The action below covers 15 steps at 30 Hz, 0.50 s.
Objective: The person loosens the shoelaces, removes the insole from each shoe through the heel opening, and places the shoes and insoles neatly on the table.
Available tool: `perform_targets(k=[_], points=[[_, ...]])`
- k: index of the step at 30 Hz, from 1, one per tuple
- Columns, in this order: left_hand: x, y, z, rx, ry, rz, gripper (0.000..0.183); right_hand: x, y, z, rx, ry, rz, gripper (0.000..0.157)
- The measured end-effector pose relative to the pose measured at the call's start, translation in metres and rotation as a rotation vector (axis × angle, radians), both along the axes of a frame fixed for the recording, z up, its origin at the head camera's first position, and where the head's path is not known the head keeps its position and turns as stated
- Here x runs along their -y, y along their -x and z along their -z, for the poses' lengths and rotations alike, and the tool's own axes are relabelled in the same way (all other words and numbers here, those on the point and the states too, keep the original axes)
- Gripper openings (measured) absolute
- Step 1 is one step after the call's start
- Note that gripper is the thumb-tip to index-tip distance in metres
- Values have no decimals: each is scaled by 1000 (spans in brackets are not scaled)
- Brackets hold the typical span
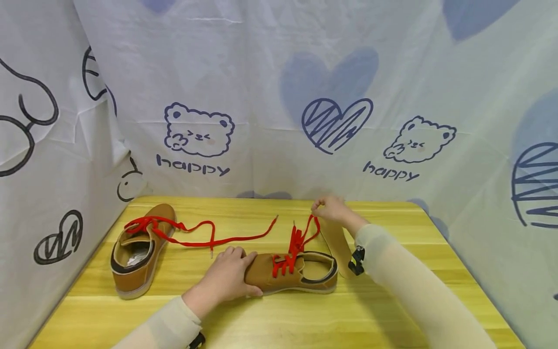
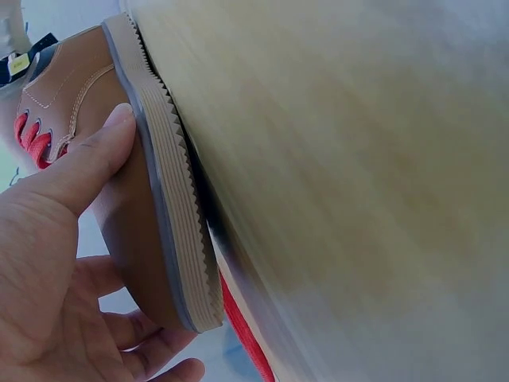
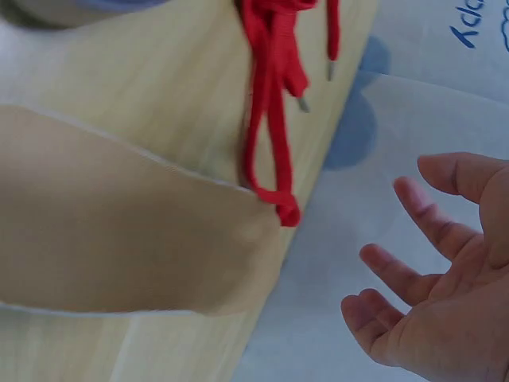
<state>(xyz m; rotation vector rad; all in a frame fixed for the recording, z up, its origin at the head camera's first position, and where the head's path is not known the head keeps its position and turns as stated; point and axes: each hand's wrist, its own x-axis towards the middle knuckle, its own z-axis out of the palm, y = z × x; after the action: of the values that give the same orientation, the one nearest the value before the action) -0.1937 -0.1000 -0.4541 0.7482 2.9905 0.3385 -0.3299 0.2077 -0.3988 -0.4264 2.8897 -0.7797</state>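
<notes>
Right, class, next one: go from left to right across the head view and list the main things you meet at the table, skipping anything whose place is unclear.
Far-left shoe → left hand → held shoe → insole → right sleeve.

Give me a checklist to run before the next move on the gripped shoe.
1. Gripped shoe upright: ok.
2. Left hand holding its toe end: ok.
3. Right hand holding its red lace: not ok; the right wrist view shows the hand empty.
4. Space beside the heel clear: not ok; an insole lies there.
5. Lace off the insole: cannot tell; they overlap in view, contact unclear.
6. Other shoe apart: ok.
</notes>
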Motion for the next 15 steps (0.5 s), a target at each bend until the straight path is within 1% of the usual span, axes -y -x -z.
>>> perform_targets(k=[3,9,13,15], points=[[1,0,-1,-1,2,-2,98,2,-1,4,-5,-43,-51,12],[1,-2,-3,11,-1,-9,97,2,4,15,-7,-114,-91,8],[0,-2,-3,10,-9,-7,97,1,5,21,-38,-206,-148,6],[0,-2,-3,4,-10,-5,97,1,5,24,-47,-232,-179,6]])
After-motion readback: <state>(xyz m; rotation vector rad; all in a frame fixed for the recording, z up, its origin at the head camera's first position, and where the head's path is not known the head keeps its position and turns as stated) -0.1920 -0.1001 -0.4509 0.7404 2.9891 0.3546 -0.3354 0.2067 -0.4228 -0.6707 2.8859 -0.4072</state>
